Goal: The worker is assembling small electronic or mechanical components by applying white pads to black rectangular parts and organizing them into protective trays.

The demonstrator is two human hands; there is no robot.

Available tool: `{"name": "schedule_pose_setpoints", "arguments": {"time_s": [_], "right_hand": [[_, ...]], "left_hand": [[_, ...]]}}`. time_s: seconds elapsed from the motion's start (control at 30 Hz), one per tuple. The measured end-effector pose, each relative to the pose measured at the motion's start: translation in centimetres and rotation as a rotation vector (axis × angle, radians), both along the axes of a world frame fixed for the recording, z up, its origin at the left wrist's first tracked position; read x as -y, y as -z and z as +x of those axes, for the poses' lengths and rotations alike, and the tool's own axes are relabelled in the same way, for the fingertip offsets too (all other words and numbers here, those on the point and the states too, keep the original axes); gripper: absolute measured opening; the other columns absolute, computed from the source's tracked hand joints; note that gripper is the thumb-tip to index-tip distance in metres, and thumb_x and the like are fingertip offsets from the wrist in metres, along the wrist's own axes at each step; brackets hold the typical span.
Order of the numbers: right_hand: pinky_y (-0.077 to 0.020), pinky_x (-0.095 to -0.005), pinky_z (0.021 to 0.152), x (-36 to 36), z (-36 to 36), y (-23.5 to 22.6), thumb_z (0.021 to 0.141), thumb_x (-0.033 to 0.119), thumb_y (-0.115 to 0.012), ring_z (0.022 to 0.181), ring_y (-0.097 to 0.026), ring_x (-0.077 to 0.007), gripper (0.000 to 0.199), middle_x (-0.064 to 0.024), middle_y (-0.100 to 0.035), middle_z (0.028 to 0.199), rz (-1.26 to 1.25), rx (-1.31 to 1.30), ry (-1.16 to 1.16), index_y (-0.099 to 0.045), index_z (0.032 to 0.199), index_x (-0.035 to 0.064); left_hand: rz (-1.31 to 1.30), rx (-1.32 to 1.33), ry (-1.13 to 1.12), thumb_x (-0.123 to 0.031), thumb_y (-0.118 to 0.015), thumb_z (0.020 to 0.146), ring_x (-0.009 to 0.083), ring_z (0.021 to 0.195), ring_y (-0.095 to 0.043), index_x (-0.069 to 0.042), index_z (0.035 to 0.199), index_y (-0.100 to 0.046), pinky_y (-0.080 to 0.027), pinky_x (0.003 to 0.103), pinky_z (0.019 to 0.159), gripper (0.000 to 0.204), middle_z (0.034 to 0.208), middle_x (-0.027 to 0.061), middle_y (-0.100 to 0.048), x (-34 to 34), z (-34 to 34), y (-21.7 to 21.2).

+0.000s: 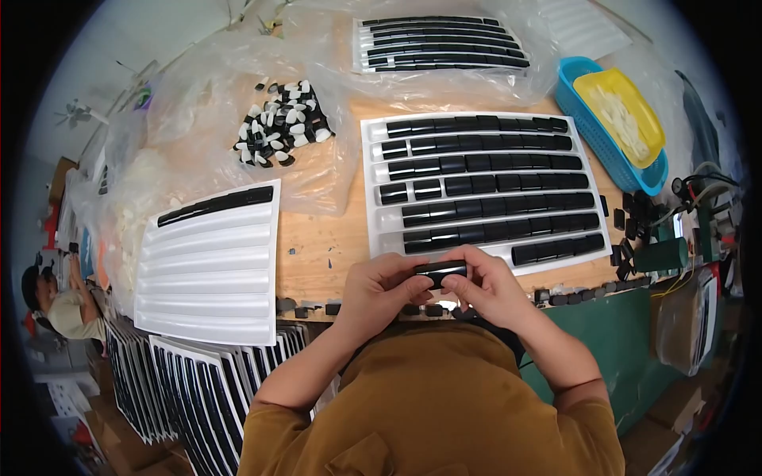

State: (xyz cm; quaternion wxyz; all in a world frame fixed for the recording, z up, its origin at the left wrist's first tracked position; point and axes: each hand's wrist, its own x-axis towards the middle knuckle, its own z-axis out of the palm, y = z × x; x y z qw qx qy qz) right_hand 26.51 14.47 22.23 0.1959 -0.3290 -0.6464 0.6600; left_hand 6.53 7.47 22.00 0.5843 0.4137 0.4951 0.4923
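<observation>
Between my two hands is a small glossy black block-shaped part (441,273), held level just in front of my body. My left hand (379,292) pinches its left end between thumb and fingers. At its right end, my right hand (494,287) grips it the same way. Just beyond them lies a white ribbed tray (389,226) with several rows of similar black parts. Its nearest row has black parts (558,249) only toward the right. Another white ribbed tray (208,274), to the left, carries a single row of black parts (214,205) along its far edge.
A third filled tray (440,44) lies at the back on plastic sheeting. Small black-and-white pieces (279,123) are heaped back left. At right are a blue basket (591,139) holding a yellow tray (647,107), and a dark green cylinder (662,255). Filled trays (194,381) stand lower left, near another person (67,297).
</observation>
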Motion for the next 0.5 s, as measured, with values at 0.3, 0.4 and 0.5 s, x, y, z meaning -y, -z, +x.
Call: {"name": "schedule_pose_setpoints", "arguments": {"time_s": [0.3, 0.4, 0.5], "right_hand": [[-0.0486, -0.0202, 0.056, 0.3, -0.2, 1.8, 0.095, 0.015, -0.059, 0.063, -0.058, -0.0065, 0.027, -0.0052, -0.065, 0.083, -0.237, -0.169, -0.038, -0.053, 0.116, -0.0003], [-0.0483, -0.0203, 0.058, 1.0, -1.1, 1.5, 0.096, 0.018, -0.058, 0.067, -0.059, -0.0067, 0.028, -0.0041, -0.065, 0.086, -0.337, -0.228, -0.093, -0.052, 0.117, 0.0005], [-0.0422, -0.0185, 0.057, 2.0, -2.3, 0.4, 0.097, 0.019, -0.055, 0.065, -0.052, -0.0048, 0.026, 0.0007, -0.058, 0.080, -0.258, -0.048, -0.237, -0.050, 0.117, 0.0036]], "left_hand": [[0.071, -0.176, 0.015, -0.017, -0.053, 0.097, 0.0197, 0.098, -0.064, 0.004, 0.118, -0.060, -0.051, 0.033, 0.086, 0.031, 0.108, 0.0117, -0.066, -0.3, -1.3, 0.9], [0.153, -0.175, -0.076, -0.043, -0.027, 0.104, 0.0236, 0.126, -0.046, 0.002, 0.129, -0.051, -0.034, 0.040, 0.109, 0.057, 0.127, 0.0134, -0.056, -1.8, -1.7, 1.1], [0.171, 0.042, -0.094, -0.051, -0.018, 0.102, 0.0220, 0.140, -0.024, -0.004, 0.141, -0.031, -0.019, 0.042, 0.115, 0.063, 0.148, 0.0119, -0.031, -1.8, 0.4, 1.1]]}}
